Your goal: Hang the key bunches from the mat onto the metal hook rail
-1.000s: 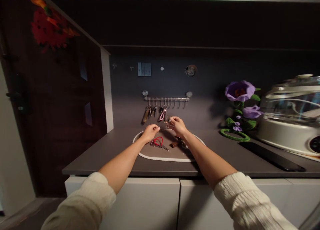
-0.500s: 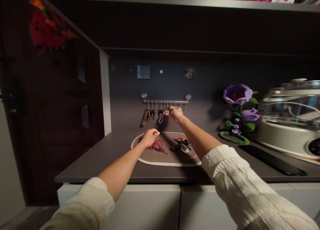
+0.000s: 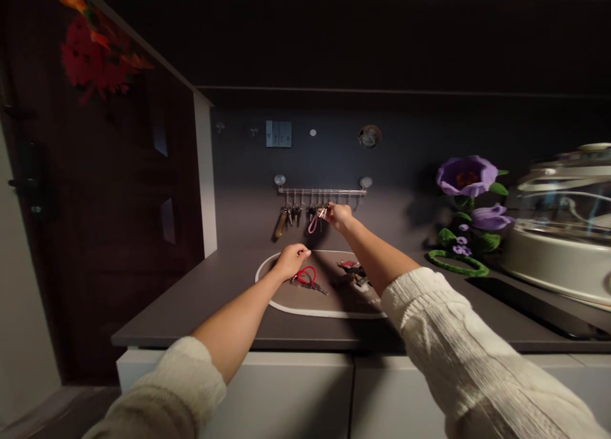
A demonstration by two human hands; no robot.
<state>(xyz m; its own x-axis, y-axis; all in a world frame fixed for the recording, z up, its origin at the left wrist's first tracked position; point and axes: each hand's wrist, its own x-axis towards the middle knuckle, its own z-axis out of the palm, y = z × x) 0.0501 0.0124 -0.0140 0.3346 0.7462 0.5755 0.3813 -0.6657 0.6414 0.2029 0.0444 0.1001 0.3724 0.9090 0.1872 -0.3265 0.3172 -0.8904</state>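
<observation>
My right hand (image 3: pixel 340 216) is at the clear hook rack (image 3: pixel 322 191) on the back wall, its fingers closed on a small bunch of keys (image 3: pixel 324 212). Whether those keys hang from a hook I cannot tell. Left of it, a pink strap (image 3: pixel 312 224) and more keys (image 3: pixel 289 214) hang from the rack, one with a brown fob (image 3: pixel 280 224). Over the left part of the oval mat (image 3: pixel 310 312), my left hand (image 3: pixel 293 261) has its fingers curled, with nothing visible in them. Just below it lie keys with a red loop (image 3: pixel 307 275). Another key bunch (image 3: pixel 351 268) lies farther right, partly behind my right forearm.
Purple fabric flowers (image 3: pixel 468 177) with a green ring base stand to the right, beside a white appliance (image 3: pixel 558 254) with a clear top. A black phone-like slab (image 3: pixel 534 308) lies in front of them. A shelf (image 3: pixel 334 38) overhangs the counter (image 3: pixel 191 308).
The view has tilted down slightly and shifted left, so the scene sits a little farther right. Both hands keep nearly the same places, the right at the rack, the left over the mat.
</observation>
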